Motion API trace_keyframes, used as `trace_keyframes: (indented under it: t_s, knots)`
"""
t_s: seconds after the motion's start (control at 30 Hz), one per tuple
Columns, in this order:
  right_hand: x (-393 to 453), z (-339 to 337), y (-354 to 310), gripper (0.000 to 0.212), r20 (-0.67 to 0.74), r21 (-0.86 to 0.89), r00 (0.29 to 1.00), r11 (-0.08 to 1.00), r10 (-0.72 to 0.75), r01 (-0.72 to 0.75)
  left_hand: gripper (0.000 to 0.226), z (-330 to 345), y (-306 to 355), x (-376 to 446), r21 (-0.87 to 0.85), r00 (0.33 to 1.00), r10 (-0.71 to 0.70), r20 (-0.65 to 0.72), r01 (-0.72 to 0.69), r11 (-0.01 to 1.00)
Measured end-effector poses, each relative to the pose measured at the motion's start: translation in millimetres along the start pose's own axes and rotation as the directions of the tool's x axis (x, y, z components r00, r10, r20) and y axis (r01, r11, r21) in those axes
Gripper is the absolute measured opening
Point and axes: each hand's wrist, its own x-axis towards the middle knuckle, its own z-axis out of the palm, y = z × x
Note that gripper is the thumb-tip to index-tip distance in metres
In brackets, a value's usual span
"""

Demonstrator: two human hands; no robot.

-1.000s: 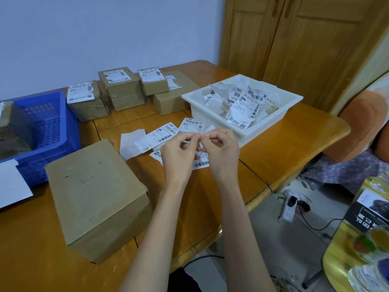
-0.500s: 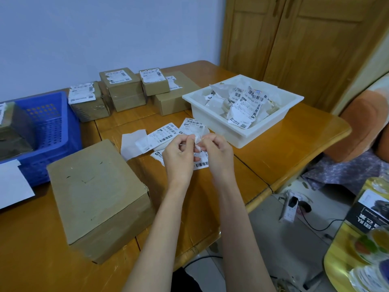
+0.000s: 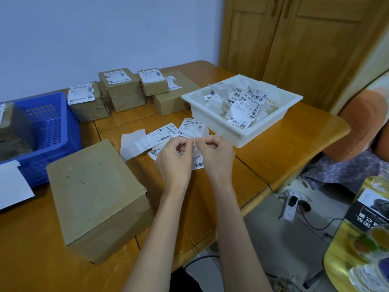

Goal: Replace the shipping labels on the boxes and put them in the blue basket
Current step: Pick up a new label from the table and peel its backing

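My left hand (image 3: 175, 159) and my right hand (image 3: 216, 155) meet over the table's middle, fingertips together, both pinching a white shipping label (image 3: 197, 158) that hangs between them. More loose labels (image 3: 166, 133) lie on the wood just beyond the hands. A large bare cardboard box (image 3: 94, 192) with no label on top sits to the left of my forearms. The blue basket (image 3: 52, 127) stands at the left edge with a box (image 3: 12, 129) inside it. Several labelled boxes (image 3: 122, 89) are stacked at the back.
A white tray (image 3: 277, 125) full of crumpled labels sits back right. A white sheet (image 3: 12, 186) lies at the left edge. The table's front edge runs beside my right arm, with floor, a cable and a yellow package (image 3: 357, 239) below.
Both hands stayed together on the label, shifting only slightly; the label between the fingertips has worked a little further apart from its backing.
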Motion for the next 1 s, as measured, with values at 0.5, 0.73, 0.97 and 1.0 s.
trace_keyframes:
  t_s: [0.5, 0.73, 0.97, 1.0]
  knots:
    - [-1.2, -0.6, -7.8, 0.027, 0.052, -0.252, 0.999, 0.968, -0.005, 0.018, 0.012, 7.9, 5.2, -3.1, -0.074, 0.998, 0.055, -0.008, -0.056, 0.996]
    - [4.8, 1.6, -1.3, 0.024, 0.141, -0.27, 0.988, 0.958, -0.055, 0.092, 0.014, 9.9, 7.5, -3.6, -0.1, 0.999, -0.041, -0.004, 0.04, 0.994]
    - [0.2, 1.1, -2.9, 0.022, 0.135, -0.165, 0.991, 0.986, -0.006, 0.028, 0.021, 11.3, 7.0, -2.1, -0.299, 0.955, -0.283, 0.091, 0.297, 0.907]
    - [0.2, 1.5, -3.0, 0.02, 0.133, -0.123, 0.991, 0.992, 0.008, 0.008, 0.022, 10.6, 9.4, -1.8, -0.363, 0.934, -0.34, 0.112, 0.357, 0.86]
